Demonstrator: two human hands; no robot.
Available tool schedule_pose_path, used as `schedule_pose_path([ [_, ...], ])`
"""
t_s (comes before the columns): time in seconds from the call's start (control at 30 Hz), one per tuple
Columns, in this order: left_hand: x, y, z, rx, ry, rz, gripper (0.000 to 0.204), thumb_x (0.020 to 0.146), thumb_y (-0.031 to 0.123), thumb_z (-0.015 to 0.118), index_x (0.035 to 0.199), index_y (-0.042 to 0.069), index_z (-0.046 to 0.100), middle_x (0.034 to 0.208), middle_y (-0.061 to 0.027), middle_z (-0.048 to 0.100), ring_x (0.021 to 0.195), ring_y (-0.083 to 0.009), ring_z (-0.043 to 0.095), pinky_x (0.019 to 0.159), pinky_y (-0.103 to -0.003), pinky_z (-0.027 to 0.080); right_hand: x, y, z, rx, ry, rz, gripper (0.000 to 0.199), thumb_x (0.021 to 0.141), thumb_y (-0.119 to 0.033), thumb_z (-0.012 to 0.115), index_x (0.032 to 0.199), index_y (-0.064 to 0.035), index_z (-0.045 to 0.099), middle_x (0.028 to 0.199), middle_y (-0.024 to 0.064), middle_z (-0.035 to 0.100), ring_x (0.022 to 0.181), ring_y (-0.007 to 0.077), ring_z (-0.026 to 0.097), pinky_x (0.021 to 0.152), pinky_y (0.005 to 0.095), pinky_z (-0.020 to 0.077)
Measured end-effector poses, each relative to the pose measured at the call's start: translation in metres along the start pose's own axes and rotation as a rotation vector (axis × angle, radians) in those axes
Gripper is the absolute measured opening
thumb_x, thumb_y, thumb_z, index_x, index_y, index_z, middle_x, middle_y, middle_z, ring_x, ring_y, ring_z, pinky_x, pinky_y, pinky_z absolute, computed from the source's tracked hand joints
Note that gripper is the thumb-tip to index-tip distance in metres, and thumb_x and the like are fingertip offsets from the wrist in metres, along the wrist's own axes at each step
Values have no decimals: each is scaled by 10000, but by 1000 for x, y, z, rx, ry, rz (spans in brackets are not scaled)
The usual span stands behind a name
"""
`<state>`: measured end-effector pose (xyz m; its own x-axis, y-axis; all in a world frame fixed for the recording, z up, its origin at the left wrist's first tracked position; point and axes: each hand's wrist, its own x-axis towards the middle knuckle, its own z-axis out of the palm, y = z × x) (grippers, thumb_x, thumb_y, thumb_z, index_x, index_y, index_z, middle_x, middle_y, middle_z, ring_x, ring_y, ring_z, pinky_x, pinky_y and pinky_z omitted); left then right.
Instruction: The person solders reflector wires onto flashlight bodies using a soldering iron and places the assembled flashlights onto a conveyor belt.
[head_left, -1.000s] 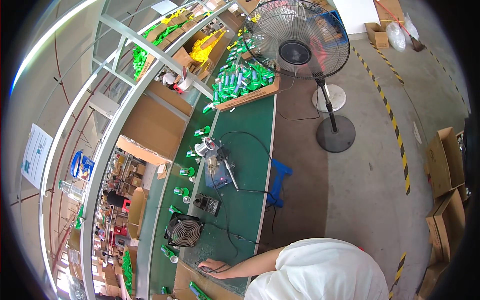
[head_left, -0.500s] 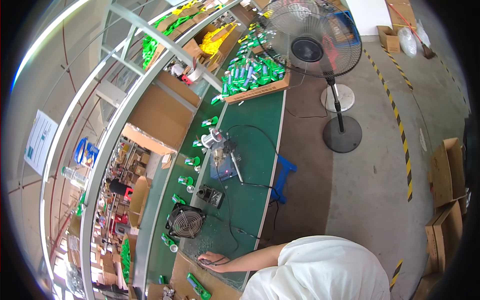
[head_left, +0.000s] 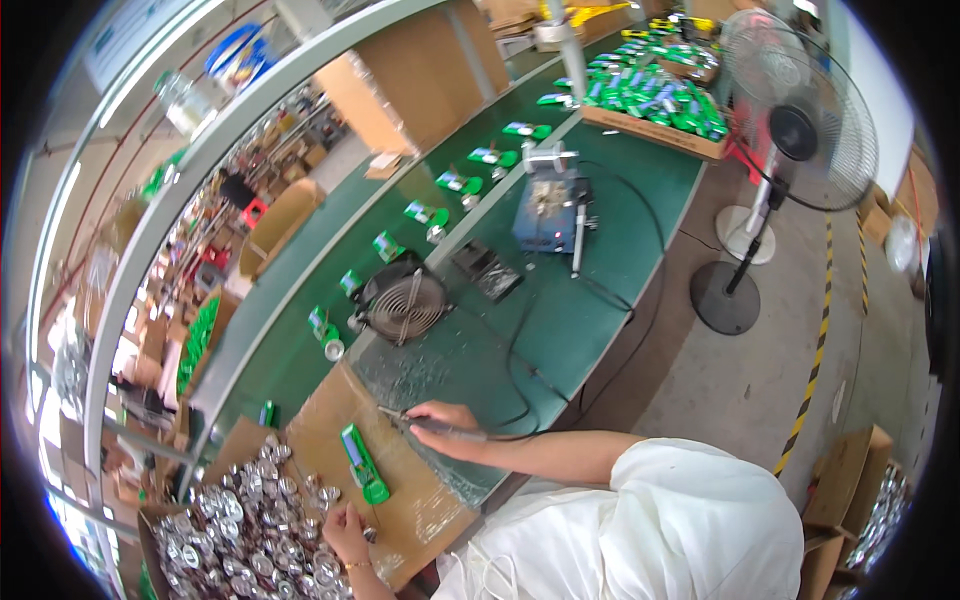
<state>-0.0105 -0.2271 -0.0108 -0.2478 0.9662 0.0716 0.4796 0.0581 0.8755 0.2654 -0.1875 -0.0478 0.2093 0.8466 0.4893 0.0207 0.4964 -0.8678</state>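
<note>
At the green worktop [head_left: 560, 330], the right hand [head_left: 440, 425] is closed around a thin, light, rigid soldering iron [head_left: 430, 430], best gripped pen-style by its handle, while the left hand [head_left: 345, 530] reaches into small metal parts [head_left: 240, 540], its grip unclear.

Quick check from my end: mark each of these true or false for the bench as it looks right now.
1. The right hand holds a soldering iron. True.
2. The left hand rests on the small round fan. False: it is by the box of silver parts.
3. A green board lies on the brown cardboard. True.
4. The standing fan sits on the bench. False: it stands on the floor.
</note>
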Motion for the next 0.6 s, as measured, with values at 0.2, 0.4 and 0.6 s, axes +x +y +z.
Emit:
schedule_pose_path([
  [0.2,-8,16,27,33,-48,-88,216,826,174,596,795,-38,623,652,-34,602,581,-80,526,530,-236,420,-14,4,-19,290,-50,342,146,778,-108,653,853,-12,572,771,81,641,671,118,620,541,225,487],
  [0.4,-13,14,41,72,30,-68,207,781,187,638,776,-20,622,698,-117,586,611,-191,579,568,-298,443,-12,-41,-15,-113,-312,152,205,743,-112,676,869,12,574,727,66,629,636,76,563,571,205,440],
  [0.6,-8,7,35,20,107,-32,196,778,182,641,757,-12,624,754,-118,557,661,-197,573,606,-296,444,-19,-42,3,-59,-360,238,191,744,-107,667,859,7,565,727,60,623,629,76,558,558,211,438],
])
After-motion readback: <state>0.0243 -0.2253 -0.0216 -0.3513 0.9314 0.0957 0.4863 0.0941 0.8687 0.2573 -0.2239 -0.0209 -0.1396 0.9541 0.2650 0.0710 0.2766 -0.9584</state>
